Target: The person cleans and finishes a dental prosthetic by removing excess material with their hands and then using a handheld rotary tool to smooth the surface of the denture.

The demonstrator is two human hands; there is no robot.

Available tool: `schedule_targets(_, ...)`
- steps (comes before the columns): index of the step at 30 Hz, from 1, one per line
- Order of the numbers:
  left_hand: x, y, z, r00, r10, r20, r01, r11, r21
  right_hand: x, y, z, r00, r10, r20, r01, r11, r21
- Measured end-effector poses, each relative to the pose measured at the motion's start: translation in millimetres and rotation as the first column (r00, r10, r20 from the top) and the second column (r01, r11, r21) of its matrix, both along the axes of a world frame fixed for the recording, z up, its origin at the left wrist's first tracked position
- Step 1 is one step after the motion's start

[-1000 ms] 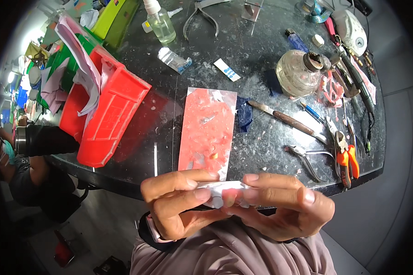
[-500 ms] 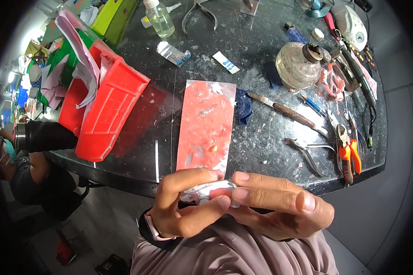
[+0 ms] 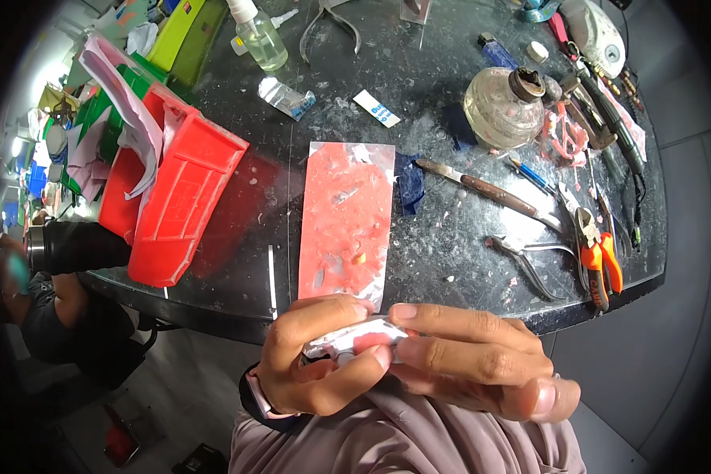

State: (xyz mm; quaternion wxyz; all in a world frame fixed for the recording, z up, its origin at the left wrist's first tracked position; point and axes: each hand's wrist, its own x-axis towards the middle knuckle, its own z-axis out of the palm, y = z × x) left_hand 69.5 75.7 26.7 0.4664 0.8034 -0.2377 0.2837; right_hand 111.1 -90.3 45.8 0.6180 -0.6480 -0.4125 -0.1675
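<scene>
A small white piece with a pink patch (image 3: 370, 341), like a plaster dental cast with wax, is held close to me, just off the table's front edge. My left hand (image 3: 312, 355) closes round its left side, index finger behind and thumb in front. On its right end press the fingertips of my right hand (image 3: 482, 355); the lower fingers of that hand curl beneath. The underside is hidden by my fingers. Just beyond my hands lies a pink wax-smeared sheet (image 3: 344, 213), flat on the dark table.
Right side: wax knife (image 3: 498, 196), metal pliers (image 3: 525, 265), orange-handled cutters (image 3: 596, 261), glass spirit burner (image 3: 502, 110). Left: red bin (image 3: 189, 197) holding papers. Far side: spray bottle (image 3: 259, 39), small tube (image 3: 287, 99). At far left another person's arm (image 3: 59, 304) shows beside a black cylinder (image 3: 79, 246).
The view has shifted slightly, so the table's things sit a little further left. The white piece has tilted slightly in my fingers, and my right hand's fingers have spread somewhat lower.
</scene>
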Motion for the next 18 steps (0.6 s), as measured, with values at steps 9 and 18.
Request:
schedule_targets(9,3,7,-2,0.997,-0.072,-0.023,0.073,0.997,0.024,6,22,-17,0.982,-0.184,0.031,0.163,0.927,0.337)
schedule_targets(18,6,1,6,0.981,-0.130,-0.147,0.106,0.981,-0.162,4,14,-9,0.991,-0.136,0.009,0.132,0.973,0.189)
